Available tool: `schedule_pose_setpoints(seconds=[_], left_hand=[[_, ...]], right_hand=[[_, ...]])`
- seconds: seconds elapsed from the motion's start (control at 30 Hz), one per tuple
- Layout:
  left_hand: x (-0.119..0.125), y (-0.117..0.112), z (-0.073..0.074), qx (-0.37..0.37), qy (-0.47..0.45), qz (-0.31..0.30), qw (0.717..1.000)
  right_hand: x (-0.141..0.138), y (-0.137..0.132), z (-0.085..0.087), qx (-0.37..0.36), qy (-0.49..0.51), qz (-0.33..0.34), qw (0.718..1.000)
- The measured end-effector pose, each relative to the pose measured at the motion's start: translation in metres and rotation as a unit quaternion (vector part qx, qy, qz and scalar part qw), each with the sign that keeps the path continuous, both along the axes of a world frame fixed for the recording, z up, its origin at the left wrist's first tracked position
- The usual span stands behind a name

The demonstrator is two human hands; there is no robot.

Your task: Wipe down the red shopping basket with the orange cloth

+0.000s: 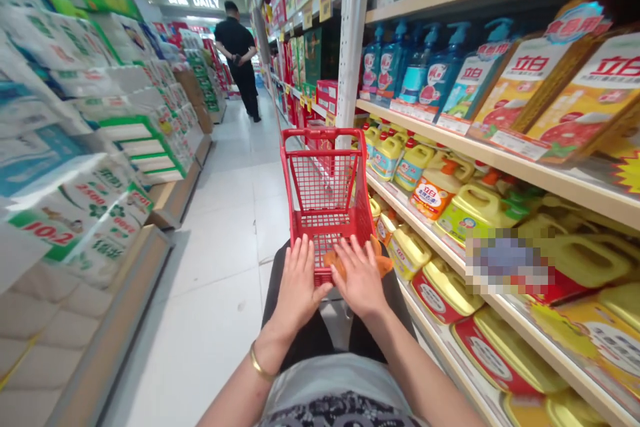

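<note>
Resting on the rear rim of a red wire shopping cart, the left hand and right hand are lying open and palm down, with their fingers spread and not closing around anything. A soft orange item is sitting inside the cart, just beside the right hand's fingers, though its exact kind is hard to tell. A gold bangle is circling the left wrist, and dark trousers are showing below the cart. Yellow jugs and blue pump bottles are filling the shelves on the right, while packaged tissues are stacking up on the left. Farther along the white tile floor, a person in black is standing with hands behind the back.
</note>
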State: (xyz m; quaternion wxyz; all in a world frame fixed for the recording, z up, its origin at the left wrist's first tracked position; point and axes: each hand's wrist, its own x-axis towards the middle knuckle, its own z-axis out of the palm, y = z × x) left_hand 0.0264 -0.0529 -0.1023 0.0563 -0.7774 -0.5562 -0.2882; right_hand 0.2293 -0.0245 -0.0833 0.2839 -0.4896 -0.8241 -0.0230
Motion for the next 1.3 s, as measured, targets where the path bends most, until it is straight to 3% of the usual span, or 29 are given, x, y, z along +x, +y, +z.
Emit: schedule_pose_setpoints(seconds=[0.1,0.17,0.3,0.43,0.53,0.6,0.7,0.83,0.9,1.0,1.07,1.17,1.3], left_hand=[[0.001,0.001,0.000,0.004,-0.001,0.009,1.000],[0.002,0.002,-0.001,0.006,-0.003,0.016,1.000],[0.003,0.003,-0.002,-0.010,-0.003,0.009,1.000],[0.000,0.000,0.000,-0.033,-0.015,0.016,0.999],[-0.003,-0.002,0.003,-0.030,-0.012,0.006,0.999],[-0.004,-0.003,0.004,-0.025,-0.006,-0.004,1.000],[-0.003,-0.003,0.005,-0.019,-0.008,-0.009,1.000],[-0.001,-0.001,0.002,-0.018,-0.021,-0.005,1.000],[-0.002,0.000,0.000,-0.017,-0.030,-0.005,0.999],[-0.007,0.000,0.000,-0.023,-0.056,-0.016,0.998],[-0.012,-0.001,0.001,-0.033,-0.069,-0.038,0.996],[-0.018,-0.003,0.004,-0.048,-0.057,-0.062,0.995],[-0.017,-0.004,0.003,-0.034,-0.053,-0.017,0.998]], right_hand=[[0.032,0.007,-0.002,0.032,0.001,-0.091,0.995],[0.040,0.008,-0.004,0.035,0.001,-0.103,0.994],[0.009,0.001,-0.013,0.019,0.002,-0.070,0.997],[-0.030,-0.010,-0.018,-0.003,-0.026,0.015,1.000],[-0.022,-0.006,-0.012,-0.024,-0.036,0.061,0.997],[0.000,-0.001,-0.009,-0.023,-0.018,0.032,0.999],[0.031,0.003,-0.008,-0.015,0.038,-0.065,0.997],[0.027,-0.003,-0.012,-0.020,0.025,-0.112,0.993],[0.005,-0.010,-0.013,-0.022,-0.019,-0.093,0.995],[-0.030,-0.018,-0.008,-0.043,-0.055,0.007,0.998],[-0.037,-0.018,-0.004,-0.057,-0.053,0.071,0.994],[-0.012,-0.012,-0.001,-0.057,-0.030,0.066,0.996],[0.038,-0.003,-0.004,-0.009,0.017,-0.082,0.996]])
